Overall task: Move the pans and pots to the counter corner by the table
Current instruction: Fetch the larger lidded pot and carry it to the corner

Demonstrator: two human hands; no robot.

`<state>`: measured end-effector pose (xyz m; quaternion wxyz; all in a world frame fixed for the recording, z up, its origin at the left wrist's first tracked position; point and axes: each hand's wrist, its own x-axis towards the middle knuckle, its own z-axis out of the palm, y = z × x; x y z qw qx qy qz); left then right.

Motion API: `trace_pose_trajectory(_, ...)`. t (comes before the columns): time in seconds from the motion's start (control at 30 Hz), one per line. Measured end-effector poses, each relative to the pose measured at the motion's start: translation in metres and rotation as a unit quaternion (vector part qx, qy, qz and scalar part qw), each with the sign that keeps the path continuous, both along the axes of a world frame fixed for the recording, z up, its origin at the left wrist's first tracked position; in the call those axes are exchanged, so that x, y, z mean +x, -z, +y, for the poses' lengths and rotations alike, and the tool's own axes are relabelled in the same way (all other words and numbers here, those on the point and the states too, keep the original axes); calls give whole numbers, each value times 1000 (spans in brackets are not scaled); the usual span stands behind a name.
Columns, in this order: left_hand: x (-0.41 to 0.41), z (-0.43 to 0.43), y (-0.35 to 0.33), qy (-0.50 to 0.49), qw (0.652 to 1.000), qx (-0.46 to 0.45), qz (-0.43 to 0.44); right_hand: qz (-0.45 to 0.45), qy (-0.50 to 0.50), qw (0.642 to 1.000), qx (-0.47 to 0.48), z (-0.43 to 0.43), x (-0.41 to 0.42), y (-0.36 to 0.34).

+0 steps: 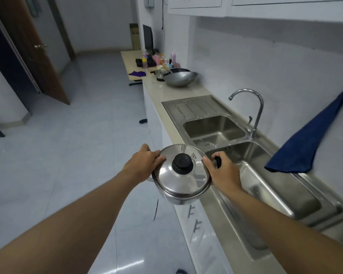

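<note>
Lidded steel pot (181,175), held by me in the air over the front edge of the counter (156,89), beside the sink (214,129). My left hand (141,165) curls its fingers (157,158) round the pot's left side. My right hand (221,171) grips the black right handle. A wok (179,79), dark pan (179,70) and small pot (160,75) sit at the far counter corner by the table (127,60).

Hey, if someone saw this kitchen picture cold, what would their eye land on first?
The shiny steel pot with a domed lid and black knob stands out, held front and centre by the left hand and right hand, one at each side. Then the dark blue cloth hanging on the right wall above the steel double sink, and the wide grey metal wok at the counter's far end.
</note>
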<state>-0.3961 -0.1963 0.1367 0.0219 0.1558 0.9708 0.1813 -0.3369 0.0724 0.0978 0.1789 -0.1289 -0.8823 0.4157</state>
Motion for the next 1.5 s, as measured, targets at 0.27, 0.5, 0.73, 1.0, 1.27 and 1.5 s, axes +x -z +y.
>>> trace_pose_trajectory(0.27,-141,3,-8,-27,1000,-2,-8,-7,-19,1000,-5,3,-153,-3)
trace_pose_trajectory(0.5,-233,-8,-4,-40,999,5,-5,-11,-28,1000,0,-6,-251,-6)
trace_pose_trajectory(0.73,-354,-48,6,-23,1000,5,-7,-6,-14,1000,-1,-47,-365,2)
trace_pose_trajectory(1.0,-481,-102,-2,19,1000,-10,-13,-3,13,1000,21,-101,-477,1)
trace_pose_trajectory(1.27,-587,-127,3,39,999,-14,-16,-8,28,999,31,-124,-574,4)
trace_pose_trajectory(1.5,-702,-133,16,39,999,-29,-24,-6,28,1000,8,-133,-687,15)
